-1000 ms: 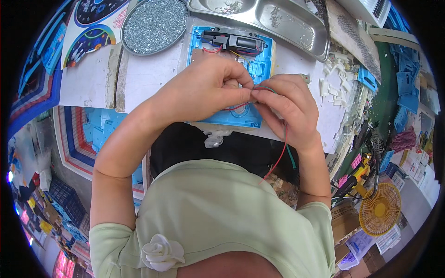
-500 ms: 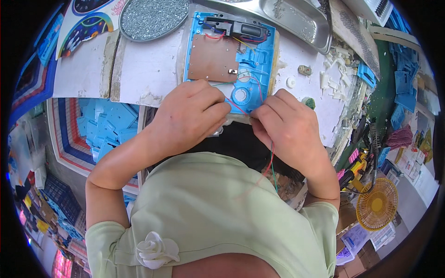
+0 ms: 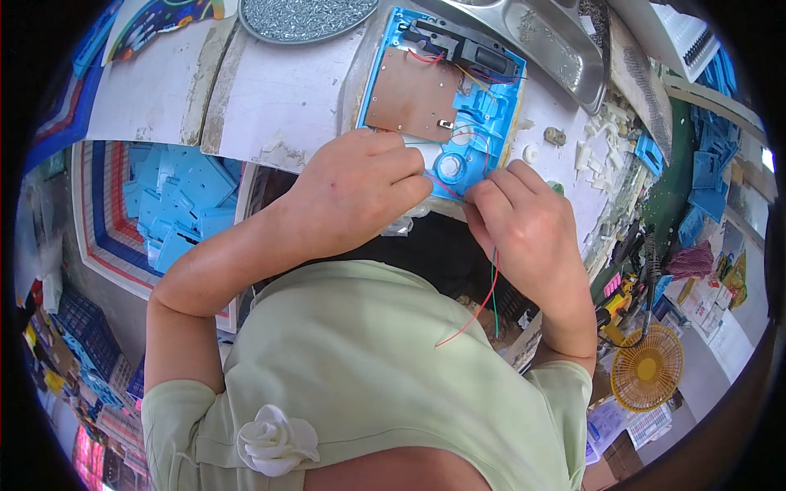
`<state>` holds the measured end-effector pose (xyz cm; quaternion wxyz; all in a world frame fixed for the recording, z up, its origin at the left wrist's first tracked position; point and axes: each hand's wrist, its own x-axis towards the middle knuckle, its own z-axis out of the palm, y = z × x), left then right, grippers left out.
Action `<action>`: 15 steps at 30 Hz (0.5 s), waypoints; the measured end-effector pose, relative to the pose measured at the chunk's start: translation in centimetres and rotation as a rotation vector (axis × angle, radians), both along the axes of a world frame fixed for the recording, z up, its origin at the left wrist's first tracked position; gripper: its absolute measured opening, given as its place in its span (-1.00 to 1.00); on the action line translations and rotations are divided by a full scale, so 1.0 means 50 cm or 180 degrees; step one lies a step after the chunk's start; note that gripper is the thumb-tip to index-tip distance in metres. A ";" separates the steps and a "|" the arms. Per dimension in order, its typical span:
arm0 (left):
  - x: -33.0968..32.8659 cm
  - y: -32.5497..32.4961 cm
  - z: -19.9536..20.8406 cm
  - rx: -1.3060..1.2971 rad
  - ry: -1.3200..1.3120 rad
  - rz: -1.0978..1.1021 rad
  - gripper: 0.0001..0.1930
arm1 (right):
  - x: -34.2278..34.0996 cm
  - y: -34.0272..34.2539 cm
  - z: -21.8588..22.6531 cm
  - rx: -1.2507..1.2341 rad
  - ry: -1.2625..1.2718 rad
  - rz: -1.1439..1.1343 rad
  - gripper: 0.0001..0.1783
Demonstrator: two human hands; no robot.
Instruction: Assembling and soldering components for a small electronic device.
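Note:
On the near edge of the bench lies a blue plastic casing (image 3: 512, 123), open side up. A brown circuit board (image 3: 412, 92) covers its left part, and a black module (image 3: 467, 51) with thin wires sits along its far end. My left hand (image 3: 364, 188) is closed at the casing's near left corner, where a red wire (image 3: 442, 186) emerges from its fingers; the fingertips are partly hidden. At the near right corner, my right hand (image 3: 528, 217) pinches the red wire together with a green wire (image 3: 495, 307). Both loose ends hang below that hand toward my lap.
A round tray of small metal screws (image 3: 307, 18) stands at the back left, a steel tray (image 3: 565, 61) at the back right. White plastic pieces (image 3: 602, 151) lie on the right. A lined box (image 3: 102, 214) of blue parts is at left, a yellow basket (image 3: 647, 368) lower right.
The view has shifted, so the bench and casing appear farther right and slightly higher. Both hands stay at the casing's near edge. The hanging red end has swung outward, away from the green one.

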<state>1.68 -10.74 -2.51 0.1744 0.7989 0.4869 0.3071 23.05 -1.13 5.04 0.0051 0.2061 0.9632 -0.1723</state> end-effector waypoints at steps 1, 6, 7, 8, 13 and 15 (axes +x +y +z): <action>-0.001 0.001 0.000 -0.0002 0.0039 -0.0016 -0.84 | 0.001 0.009 -0.013 -0.0093 0.0133 0.0025 -0.81; 0.001 -0.002 -0.003 -0.0003 0.0035 0.0002 -0.80 | 0.056 0.014 -0.083 -0.0144 0.0909 0.0032 -0.79; 0.002 -0.002 -0.003 -0.0004 0.0025 0.0020 -0.76 | 0.073 -0.001 -0.099 0.0102 0.0919 0.0026 -0.77; 0.004 -0.002 -0.002 -0.0004 0.0015 0.0035 -0.73 | 0.084 -0.010 -0.107 0.0349 0.0926 0.0017 -0.75; 0.019 0.002 0.005 0.0153 0.0435 -0.0229 -0.56 | 0.106 -0.009 -0.115 -0.0222 0.1103 -0.0208 -0.62; 0.020 0.004 -0.001 0.0208 0.0523 -0.0310 -0.55 | 0.111 -0.015 -0.118 -0.0750 0.1231 -0.0465 -0.61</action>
